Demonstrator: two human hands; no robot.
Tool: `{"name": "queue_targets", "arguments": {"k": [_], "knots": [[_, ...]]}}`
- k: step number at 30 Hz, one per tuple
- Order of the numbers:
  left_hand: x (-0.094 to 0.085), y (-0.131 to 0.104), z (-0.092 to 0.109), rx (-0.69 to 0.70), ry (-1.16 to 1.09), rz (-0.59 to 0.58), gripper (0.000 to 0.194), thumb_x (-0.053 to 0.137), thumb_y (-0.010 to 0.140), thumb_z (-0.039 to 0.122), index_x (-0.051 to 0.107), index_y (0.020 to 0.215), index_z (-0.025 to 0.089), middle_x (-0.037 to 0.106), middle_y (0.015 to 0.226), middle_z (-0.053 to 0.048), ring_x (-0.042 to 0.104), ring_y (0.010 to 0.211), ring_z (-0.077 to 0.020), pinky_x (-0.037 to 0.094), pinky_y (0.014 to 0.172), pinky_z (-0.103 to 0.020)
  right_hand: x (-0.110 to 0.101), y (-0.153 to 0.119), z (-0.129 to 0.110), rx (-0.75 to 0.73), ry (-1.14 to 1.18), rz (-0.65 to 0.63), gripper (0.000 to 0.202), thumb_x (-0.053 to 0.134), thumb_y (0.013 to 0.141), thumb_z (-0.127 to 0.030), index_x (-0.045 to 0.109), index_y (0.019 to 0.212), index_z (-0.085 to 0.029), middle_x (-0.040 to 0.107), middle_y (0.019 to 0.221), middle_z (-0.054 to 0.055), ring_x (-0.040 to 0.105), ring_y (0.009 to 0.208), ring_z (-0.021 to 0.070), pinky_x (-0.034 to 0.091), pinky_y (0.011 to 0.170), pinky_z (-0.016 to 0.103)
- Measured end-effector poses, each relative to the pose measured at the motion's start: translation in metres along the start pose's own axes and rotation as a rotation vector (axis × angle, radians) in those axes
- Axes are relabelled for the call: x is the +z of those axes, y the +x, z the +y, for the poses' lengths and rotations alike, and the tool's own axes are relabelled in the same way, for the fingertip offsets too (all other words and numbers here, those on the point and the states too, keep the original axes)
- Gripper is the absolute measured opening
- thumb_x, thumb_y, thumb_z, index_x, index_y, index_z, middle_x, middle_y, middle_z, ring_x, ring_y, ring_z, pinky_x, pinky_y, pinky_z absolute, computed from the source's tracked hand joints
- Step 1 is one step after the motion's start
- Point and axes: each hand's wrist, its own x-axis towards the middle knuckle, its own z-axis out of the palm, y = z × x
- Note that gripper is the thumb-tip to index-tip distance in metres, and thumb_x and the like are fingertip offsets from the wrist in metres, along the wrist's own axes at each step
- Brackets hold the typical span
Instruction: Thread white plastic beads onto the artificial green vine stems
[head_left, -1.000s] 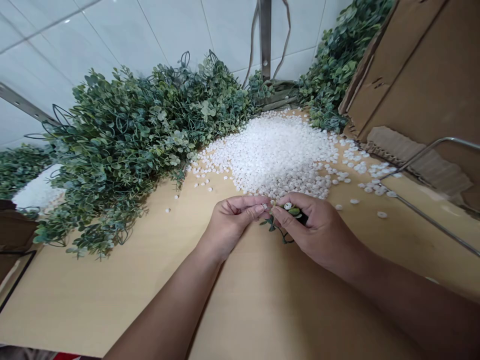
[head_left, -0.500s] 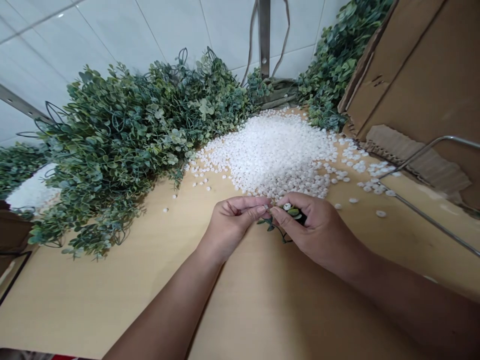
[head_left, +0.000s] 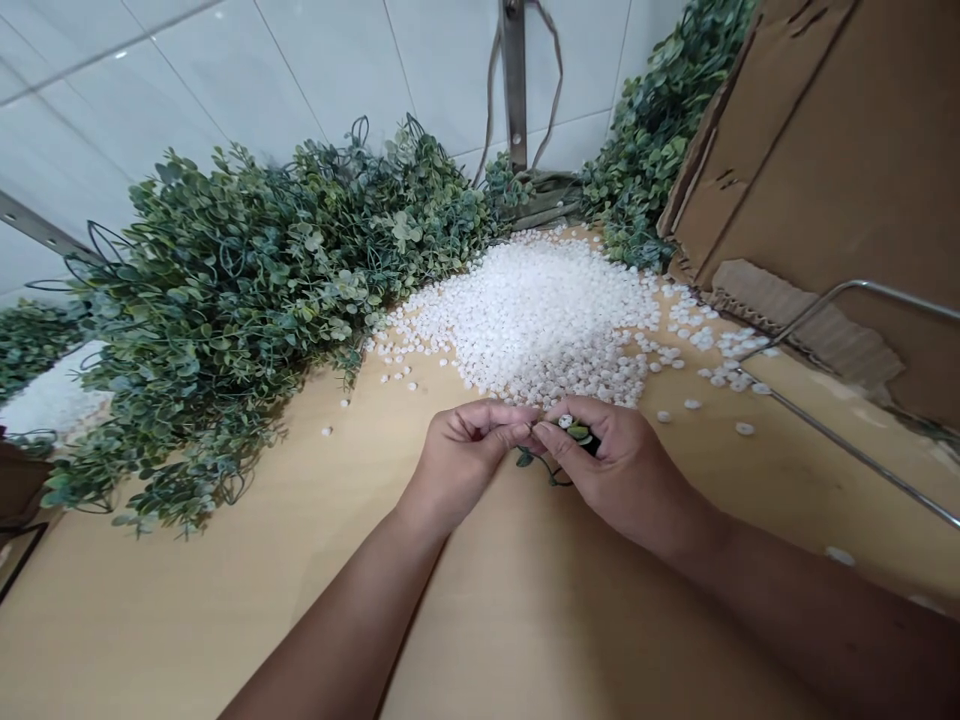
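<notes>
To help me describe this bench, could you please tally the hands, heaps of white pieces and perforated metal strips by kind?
Left hand and right hand: 2
Middle white heap and far-left white heap: 2
Upright metal strip and slanted metal strip: 2
Total: 6

The green sprig (head_left: 578, 434) was small and artificial-looking, with smooth, rounded leaves, some yellow-green and some darker. It lay partly hidden in the right hand (head_left: 630, 465), above the table (head_left: 262, 590). Its thin, dark lower part curved down below the fingertips, with a small leaf near the left hand (head_left: 461, 455). A round white piece (head_left: 565, 422) with dark marks on its face showed beside the yellow-green leaf. The similar small white pieces (head_left: 547, 310) lay on the table in a broad, loose heap just beyond both hands, thinning into scattered single ones at its edges.
</notes>
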Motion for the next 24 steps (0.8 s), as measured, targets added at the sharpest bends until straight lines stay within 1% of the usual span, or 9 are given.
{"name": "queue_targets", "arguments": {"k": [3,7,10,16,24], "knots": [[-0.0009,-0.0005,0.0014,-0.003,-0.044,0.011,0.014,0.077,0.055,0.021,0.071,0.065,0.014,0.067,0.055,-0.001,0.059,0.054,-0.0107,0.049,0.061,-0.025,-0.0017,0.0009,-0.0018,-0.034,0.074,-0.007,0.019,0.048,0.081,-0.024,0.057,0.067,-0.015,0.063,0.064,0.003,0.058,0.063,0.0143,0.043,0.057,0.024],[-0.0003,-0.0006,0.0008,-0.011,-0.082,0.041,0.016,0.078,0.054,0.021,0.07,0.067,0.014,0.067,0.056,-0.001,0.06,0.055,-0.0109,0.05,0.062,-0.025,-0.0025,0.0024,-0.0029,-0.035,0.132,0.009,0.016,0.05,0.08,-0.022,0.059,0.068,-0.016,0.064,0.062,0.001,0.057,0.056,0.0112,0.044,0.054,0.021],[0.0002,0.0002,-0.0008,-0.018,-0.087,0.047,0.017,0.078,0.053,0.022,0.07,0.064,0.012,0.067,0.057,-0.002,0.059,0.055,-0.0111,0.05,0.061,-0.025,-0.0011,0.0026,-0.0029,-0.025,0.127,0.018,0.017,0.05,0.08,-0.023,0.058,0.067,-0.016,0.064,0.061,0.001,0.056,0.054,0.0112,0.043,0.052,0.021],[0.0001,0.0008,-0.002,-0.007,-0.115,0.033,0.017,0.079,0.052,0.023,0.07,0.062,0.013,0.065,0.053,-0.002,0.057,0.052,-0.0101,0.048,0.058,-0.024,0.0013,0.002,-0.0045,-0.045,0.084,0.061,0.017,0.051,0.079,-0.023,0.057,0.065,-0.016,0.064,0.061,0.002,0.057,0.057,0.0125,0.044,0.055,0.022],[0.0,0.0014,-0.0043,0.004,-0.163,0.033,0.016,0.079,0.053,0.023,0.07,0.063,0.014,0.066,0.055,-0.001,0.057,0.053,-0.01,0.048,0.058,-0.024,0.0008,0.0023,-0.0061,-0.03,0.091,0.08,0.018,0.05,0.079,-0.025,0.055,0.063,-0.016,0.062,0.058,0.002,0.054,0.052,0.0113,0.043,0.05,0.022]]}}
